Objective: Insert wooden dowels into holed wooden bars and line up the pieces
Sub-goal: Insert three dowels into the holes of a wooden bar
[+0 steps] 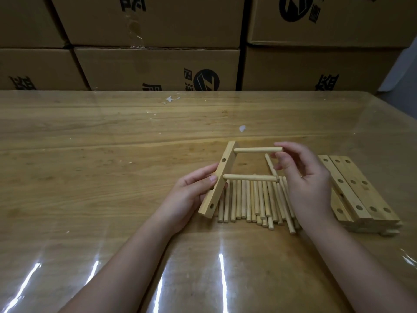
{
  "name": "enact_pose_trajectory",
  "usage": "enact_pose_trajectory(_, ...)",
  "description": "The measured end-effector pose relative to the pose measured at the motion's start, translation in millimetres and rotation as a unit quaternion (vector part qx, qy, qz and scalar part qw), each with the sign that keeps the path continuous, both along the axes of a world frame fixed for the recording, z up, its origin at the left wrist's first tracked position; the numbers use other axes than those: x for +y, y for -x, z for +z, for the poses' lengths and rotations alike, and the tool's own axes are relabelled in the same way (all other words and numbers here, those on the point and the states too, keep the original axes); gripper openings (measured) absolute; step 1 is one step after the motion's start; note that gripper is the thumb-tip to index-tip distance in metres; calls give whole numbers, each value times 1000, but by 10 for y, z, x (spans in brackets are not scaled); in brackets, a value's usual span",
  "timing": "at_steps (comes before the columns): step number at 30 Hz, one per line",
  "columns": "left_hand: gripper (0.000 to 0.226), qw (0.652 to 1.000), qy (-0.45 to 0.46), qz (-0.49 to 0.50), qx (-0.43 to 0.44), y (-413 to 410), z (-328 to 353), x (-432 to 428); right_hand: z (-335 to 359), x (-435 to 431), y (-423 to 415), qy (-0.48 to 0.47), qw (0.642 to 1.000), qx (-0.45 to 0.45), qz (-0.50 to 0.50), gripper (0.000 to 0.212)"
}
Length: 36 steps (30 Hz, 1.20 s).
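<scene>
My left hand (191, 195) grips a holed wooden bar (220, 179), held tilted above the table. Two dowels stick out of the bar to the right: an upper dowel (257, 150) and a lower dowel (250, 177). My right hand (306, 184) pinches the free end of the upper dowel between its fingertips. Below both hands lies a row of several loose dowels (255, 202) on the table. One more dowel (270, 164) lies slanted behind the row, partly hidden by my right hand.
A stack of holed wooden bars (361, 190) lies to the right of my right hand. The wooden table (101, 159) has a glossy clear cover. Cardboard boxes (158, 66) are stacked along its far edge.
</scene>
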<state>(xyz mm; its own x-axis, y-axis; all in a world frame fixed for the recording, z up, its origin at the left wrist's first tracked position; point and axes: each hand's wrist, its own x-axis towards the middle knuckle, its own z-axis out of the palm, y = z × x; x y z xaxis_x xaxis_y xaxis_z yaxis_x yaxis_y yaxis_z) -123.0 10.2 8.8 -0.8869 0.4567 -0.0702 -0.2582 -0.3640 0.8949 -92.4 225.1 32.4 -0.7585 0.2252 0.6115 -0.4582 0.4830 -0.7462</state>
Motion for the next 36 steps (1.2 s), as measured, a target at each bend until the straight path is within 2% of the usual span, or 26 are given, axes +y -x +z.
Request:
enact_pose_trajectory(5,34,1000,-21,14,5,14,-8,0,2,10,18,27,999,-14,-10,30)
enact_pose_trajectory(8,38,999,-37,32,1,31,1,-14,-27,59,67,18,994,-80,-67,30)
enact_pose_trajectory(10,39,998,-47,41,-6,41,7,-23,-59,91,97,-75,979,-145,-121,31)
enact_pose_trajectory(12,40,998,-51,42,-11,44,13,-27,-87,102,99,-253,931,-201,-171,33)
enact_pose_trajectory(14,42,998,-52,45,-15,43,14,-26,-111,82,92,-377,876,-243,-178,33)
enact_pose_trajectory(17,42,997,-54,48,-19,43,10,-23,-131,57,72,-450,827,-286,-175,33)
enact_pose_trajectory(19,42,997,-57,50,-19,46,6,-26,-134,48,68,-459,820,-292,-177,35)
enact_pose_trajectory(25,44,997,-57,54,-20,58,-8,-17,-121,37,63,-439,833,-286,-176,35)
enact_pose_trajectory(31,42,995,-72,57,-29,73,-18,-20,-41,8,32,-369,889,-199,-187,27)
enact_pose_trajectory(34,34,995,-76,64,-31,87,-35,-19,-10,-14,22,-273,938,-143,-160,21)
enact_pose_trajectory(36,31,993,-87,73,-39,97,-42,-27,12,-38,4,-148,978,-131,-73,19)
